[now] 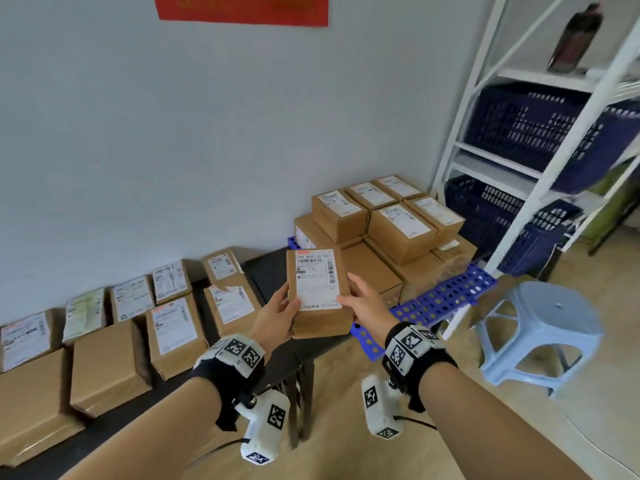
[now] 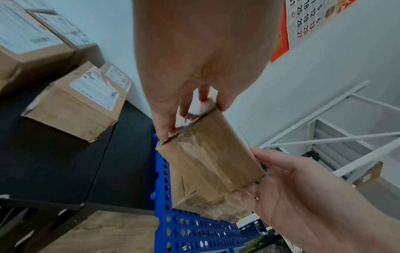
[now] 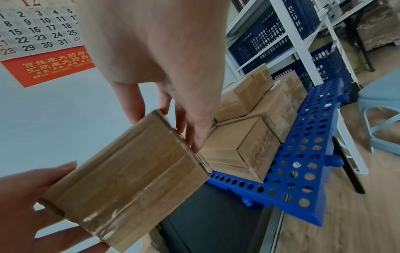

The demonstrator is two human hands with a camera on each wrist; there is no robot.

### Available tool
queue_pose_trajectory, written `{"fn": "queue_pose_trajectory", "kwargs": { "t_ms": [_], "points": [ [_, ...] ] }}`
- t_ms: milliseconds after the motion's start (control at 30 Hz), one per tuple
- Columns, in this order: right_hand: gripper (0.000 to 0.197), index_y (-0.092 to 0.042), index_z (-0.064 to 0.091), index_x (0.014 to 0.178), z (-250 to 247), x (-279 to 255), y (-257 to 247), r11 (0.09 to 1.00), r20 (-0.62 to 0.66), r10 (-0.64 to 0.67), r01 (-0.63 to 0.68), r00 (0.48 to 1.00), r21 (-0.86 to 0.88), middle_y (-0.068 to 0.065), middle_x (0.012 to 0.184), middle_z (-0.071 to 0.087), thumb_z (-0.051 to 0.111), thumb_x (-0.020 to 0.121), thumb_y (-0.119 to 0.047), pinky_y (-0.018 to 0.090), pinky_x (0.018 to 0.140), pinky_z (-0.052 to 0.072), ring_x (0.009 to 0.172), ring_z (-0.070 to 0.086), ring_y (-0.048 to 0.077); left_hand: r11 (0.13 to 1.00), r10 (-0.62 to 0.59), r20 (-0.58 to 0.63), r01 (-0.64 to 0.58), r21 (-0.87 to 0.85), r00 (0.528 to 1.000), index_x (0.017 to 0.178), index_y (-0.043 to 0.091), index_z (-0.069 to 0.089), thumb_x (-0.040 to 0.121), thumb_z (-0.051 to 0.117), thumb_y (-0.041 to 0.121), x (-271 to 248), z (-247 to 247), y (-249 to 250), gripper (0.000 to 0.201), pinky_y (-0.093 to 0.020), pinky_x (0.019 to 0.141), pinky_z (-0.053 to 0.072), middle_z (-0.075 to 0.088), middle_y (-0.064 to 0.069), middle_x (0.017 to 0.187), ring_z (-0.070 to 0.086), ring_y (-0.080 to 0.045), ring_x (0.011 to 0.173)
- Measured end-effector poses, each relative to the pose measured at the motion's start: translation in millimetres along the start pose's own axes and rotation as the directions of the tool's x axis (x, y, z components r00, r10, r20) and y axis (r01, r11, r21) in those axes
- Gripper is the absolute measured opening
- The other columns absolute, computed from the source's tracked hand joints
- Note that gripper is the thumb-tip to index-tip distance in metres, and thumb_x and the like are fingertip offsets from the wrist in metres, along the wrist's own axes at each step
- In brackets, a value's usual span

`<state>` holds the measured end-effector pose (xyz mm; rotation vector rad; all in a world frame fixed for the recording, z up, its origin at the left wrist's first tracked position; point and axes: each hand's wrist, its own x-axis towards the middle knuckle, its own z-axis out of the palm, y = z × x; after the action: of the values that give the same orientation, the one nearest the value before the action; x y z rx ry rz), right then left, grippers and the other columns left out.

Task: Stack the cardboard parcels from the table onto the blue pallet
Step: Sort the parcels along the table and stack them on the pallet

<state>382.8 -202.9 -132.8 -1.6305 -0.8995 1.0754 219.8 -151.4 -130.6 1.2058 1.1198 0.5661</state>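
Observation:
I hold a small cardboard parcel (image 1: 317, 292) with a white shipping label in the air between both hands, over the table's right end. My left hand (image 1: 277, 315) grips its left side and my right hand (image 1: 362, 301) grips its right side. The left wrist view shows the parcel (image 2: 207, 157) from its taped end, and the right wrist view shows the parcel (image 3: 129, 179) with fingers curled on both edges. The blue pallet (image 1: 450, 296) lies on the floor just beyond, with a stack of parcels (image 1: 391, 226) on it. More parcels (image 1: 173, 327) lie on the black table (image 1: 270, 271).
A white shelf rack (image 1: 540, 174) with dark blue crates (image 1: 540, 129) stands right of the pallet. A light blue plastic stool (image 1: 540, 334) sits on the wood floor at the right. A red-edged calendar (image 1: 242, 8) hangs on the wall.

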Motion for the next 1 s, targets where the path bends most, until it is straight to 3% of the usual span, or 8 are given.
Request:
{"fn": "queue_pose_trajectory", "kwargs": {
  "t_ms": [67, 167, 300, 567, 767, 900, 1000],
  "points": [
    [0.055, -0.014, 0.035, 0.143, -12.6, 7.9, 1.8, 1.000, 0.002, -0.009, 0.009, 1.000, 0.005, 0.004, 0.135, 0.054, 0.050, 0.093, -0.001, 0.038, 0.101, 0.046, 0.117, 0.054, 0.017, 1.000, -0.012, 0.008, 0.012, -0.008, 1.000, 0.145, 0.032, 0.025, 0.098, 0.044, 0.023, 10.7, 9.8, 2.3, 0.052, -0.031, 0.081, 0.049, 0.055, 0.002, 0.128, 0.056, -0.016, 0.107],
    [0.053, -0.018, 0.037, 0.142, -28.8, 24.2, 6.3, 1.000, 0.014, -0.016, 0.017, 1.000, -0.014, 0.001, 0.133, 0.056, 0.050, 0.093, -0.003, 0.037, 0.097, 0.049, 0.113, 0.056, 0.015, 0.999, -0.028, 0.020, 0.029, -0.033, 0.999, 0.145, 0.033, 0.027, 0.098, 0.045, 0.021, 30.9, 23.8, 1.0, 0.052, -0.027, 0.073, 0.052, 0.056, 0.003, 0.123, 0.059, -0.017, 0.106],
    [0.052, -0.020, 0.039, 0.140, -49.7, 53.4, 15.0, 1.000, 0.020, 0.022, -0.022, 1.000, -0.013, 0.000, 0.131, 0.057, 0.051, 0.093, -0.003, 0.040, 0.097, 0.050, 0.111, 0.057, 0.013, 0.997, -0.064, 0.023, 0.065, -0.040, 0.998, 0.145, 0.032, 0.027, 0.097, 0.047, 0.021, 62.1, 42.2, -0.7, 0.053, -0.030, 0.077, 0.053, 0.056, 0.005, 0.123, 0.058, -0.019, 0.112],
    [0.056, -0.022, 0.037, 0.142, -79.2, 128.4, 20.8, 0.993, 0.065, 0.097, -0.092, 0.993, -0.077, -0.002, 0.132, 0.057, 0.055, 0.091, -0.008, 0.041, 0.100, 0.048, 0.115, 0.057, 0.014, 0.985, -0.138, -0.028, 0.135, -0.109, 0.990, 0.143, 0.033, 0.030, 0.097, 0.047, 0.020, 130.2, 69.5, 5.0, 0.051, -0.022, 0.063, 0.051, 0.058, 0.008, 0.115, 0.060, -0.014, 0.103],
    [0.057, -0.021, 0.033, 0.144, -99.4, 155.3, 17.7, 0.988, 0.093, 0.105, -0.093, 0.990, -0.121, 0.000, 0.136, 0.053, 0.053, 0.093, -0.008, 0.034, 0.100, 0.046, 0.117, 0.053, 0.013, 0.981, -0.156, -0.046, 0.150, -0.122, 0.987, 0.143, 0.033, 0.029, 0.096, 0.050, 0.022, 158.6, 84.5, 6.0, 0.053, -0.030, 0.081, 0.052, 0.058, 0.009, 0.114, 0.059, -0.016, 0.110],
    [0.057, -0.019, 0.031, 0.145, -108.0, 164.5, 14.5, 0.975, 0.127, 0.084, -0.055, 0.988, -0.215, 0.002, 0.140, 0.050, 0.053, 0.093, -0.009, 0.032, 0.103, 0.044, 0.124, 0.050, 0.015, 0.985, -0.141, -0.076, 0.132, -0.112, 0.987, 0.142, 0.033, 0.032, 0.095, 0.051, 0.022, 163.4, 92.0, 9.8, 0.052, -0.026, 0.073, 0.052, 0.059, 0.009, 0.112, 0.060, -0.015, 0.104],
    [0.060, -0.022, 0.026, 0.147, -112.6, 167.6, 7.6, 0.924, 0.171, 0.046, 0.024, 0.984, -0.382, 0.000, 0.143, 0.046, 0.053, 0.094, -0.013, 0.033, 0.105, 0.042, 0.129, 0.046, 0.017, 0.986, -0.146, -0.109, 0.135, -0.101, 0.983, 0.142, 0.033, 0.033, 0.093, 0.055, 0.026, 165.2, 94.8, 5.4, 0.054, -0.040, 0.094, 0.049, 0.059, 0.007, 0.122, 0.058, -0.018, 0.111]
  ]
}}
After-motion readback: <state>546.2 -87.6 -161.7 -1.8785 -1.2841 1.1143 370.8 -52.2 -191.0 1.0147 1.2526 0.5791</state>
